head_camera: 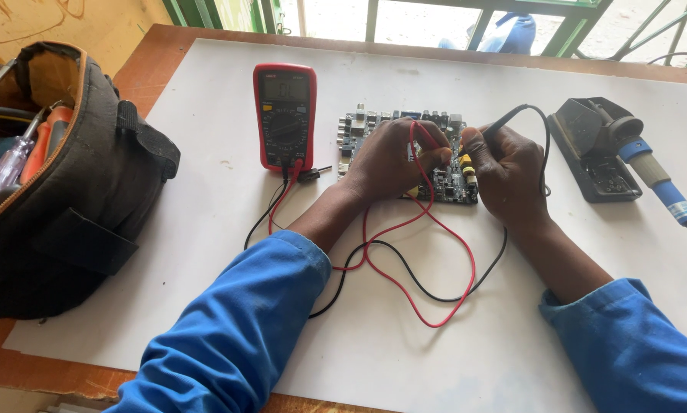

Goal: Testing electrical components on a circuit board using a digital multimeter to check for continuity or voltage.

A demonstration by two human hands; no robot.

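Note:
A blue circuit board (359,130) lies on a white sheet, mostly covered by my hands. My left hand (393,157) grips a red test probe (428,138) and presses it down on the board. My right hand (508,172) holds a black test probe (504,120) tilted onto the board. Red lead (435,229) and black lead (405,268) loop across the sheet back to a red multimeter (284,115) standing left of the board. Both forearms wear blue sleeves.
An open black tool bag (68,191) with screwdrivers sits at the left edge. A soldering iron with a blue handle (657,180) rests in a black stand (592,145) at the right. The white sheet (435,359) covers a wooden table (141,69).

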